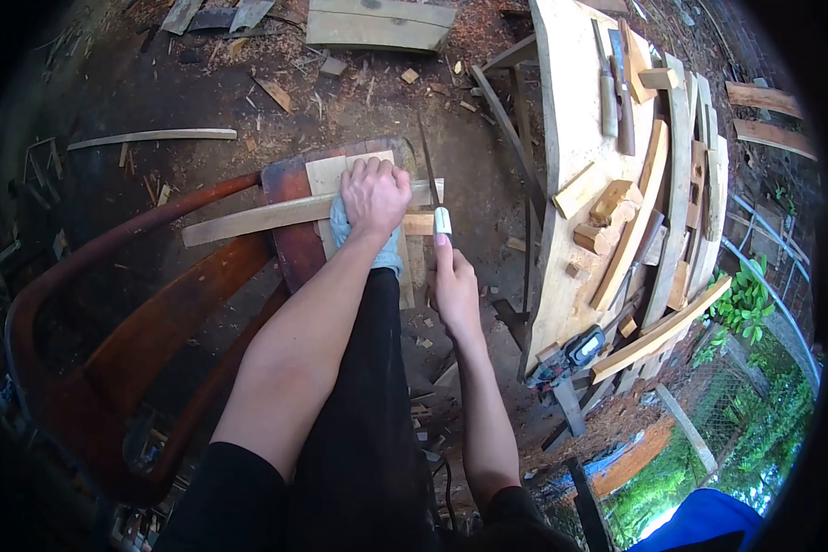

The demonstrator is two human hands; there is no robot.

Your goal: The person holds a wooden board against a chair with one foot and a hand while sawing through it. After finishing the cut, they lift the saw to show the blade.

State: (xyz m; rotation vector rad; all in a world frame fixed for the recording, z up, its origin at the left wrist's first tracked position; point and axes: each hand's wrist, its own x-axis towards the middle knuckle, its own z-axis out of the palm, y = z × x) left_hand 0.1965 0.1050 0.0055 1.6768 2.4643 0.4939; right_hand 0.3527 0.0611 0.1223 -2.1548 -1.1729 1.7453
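Note:
A long, slightly curved wooden strip (248, 219) lies across the seat of a red-brown wooden chair (292, 250). My left hand (375, 195) is closed over the strip and presses it down, beside a light-blue shoe or cloth (388, 253) at the end of my black-clad leg. My right hand (455, 283) is wrapped round the pale handle of a saw (442, 223). Its thin dark blade (428, 161) points away from me and crosses the strip near its right end. A short wooden block (419, 224) lies just below the strip.
At the right a workbench (561, 120) carries curved wooden pieces, chisels or similar tools (609, 101), cut blocks (605, 216) and a dark power tool (584, 346) at its near edge. A thick plank (377, 23) and wood scraps lie on the ground ahead.

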